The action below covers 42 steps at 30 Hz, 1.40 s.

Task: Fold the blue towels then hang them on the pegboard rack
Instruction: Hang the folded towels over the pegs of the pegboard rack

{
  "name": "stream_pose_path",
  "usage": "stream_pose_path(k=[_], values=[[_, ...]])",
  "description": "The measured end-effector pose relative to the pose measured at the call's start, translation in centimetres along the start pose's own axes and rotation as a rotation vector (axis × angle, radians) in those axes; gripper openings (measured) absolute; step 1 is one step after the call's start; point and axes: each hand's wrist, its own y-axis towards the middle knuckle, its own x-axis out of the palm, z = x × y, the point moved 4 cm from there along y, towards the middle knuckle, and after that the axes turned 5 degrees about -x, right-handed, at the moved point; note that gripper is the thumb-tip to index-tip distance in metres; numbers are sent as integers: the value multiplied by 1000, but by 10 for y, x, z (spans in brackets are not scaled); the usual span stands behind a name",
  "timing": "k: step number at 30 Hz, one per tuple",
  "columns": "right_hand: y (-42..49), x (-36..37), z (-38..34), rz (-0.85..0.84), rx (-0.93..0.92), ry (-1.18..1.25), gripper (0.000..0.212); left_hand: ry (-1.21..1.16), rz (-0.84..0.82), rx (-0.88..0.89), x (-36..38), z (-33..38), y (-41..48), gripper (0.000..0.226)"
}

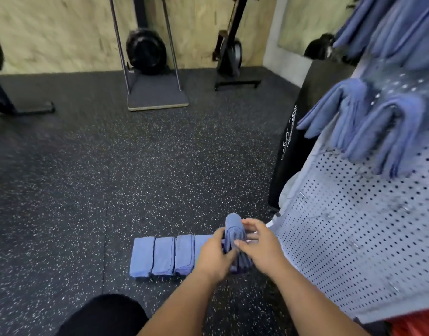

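A folded blue towel point(234, 230) stands on edge between my hands, low in the head view. My left hand point(214, 254) grips its left side and my right hand point(259, 246) grips its right side, thumb across the front. Several folded blue towels point(161, 255) lie in a row on the floor just left of my hands. The grey pegboard rack point(349, 234) rises at the right. Folded blue towels point(368, 127) hang on its pegs, with more towels point(402, 27) higher up.
Black speckled rubber floor point(136, 166) spreads ahead. A black upright pad point(296, 132) stands beside the pegboard. Against the plywood wall are a metal frame on a platform point(157, 95), a black weight plate point(145, 50) and a machine stand point(230, 59). My dark-clothed knee point(107, 316) sits at bottom left.
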Motion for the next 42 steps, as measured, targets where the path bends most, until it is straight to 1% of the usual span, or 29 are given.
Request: stream_pose_path(k=[5, 9, 13, 19, 24, 28, 32, 35, 38, 42], values=[[-36, -38, -42, 138, -93, -28, 49, 5, 84, 137, -13, 55, -33, 25], [-63, -70, -63, 269, -163, -97, 41, -18, 85, 208, -9, 91, -56, 18], [-85, -105, -79, 421, -200, -131, 33, -53, 64, 302, -1, 132, -74, 19], [-115, -157, -106, 714, -258, -169, 31, -94, 98, 477, 2, 199, -90, 25], [-132, -198, -129, 960, -269, -178, 34, -163, 111, 568, 6, 254, -98, 22], [-141, -223, -152, 1107, -357, -135, 31, -192, 110, 656, 9, 299, -103, 21], [-145, -238, -169, 1203, -383, -39, 32, -229, 115, 704, 9, 331, -102, 17], [-141, -247, -177, 1261, -398, 7, 33, -258, 87, 713, 11, 348, -101, 16], [-134, -256, -178, 1297, -379, 52, 33, -284, 60, 723, 17, 363, -97, 17], [-122, -265, -173, 1312, -297, 60, 32, -261, 17, 654, 33, 373, -82, 15]])
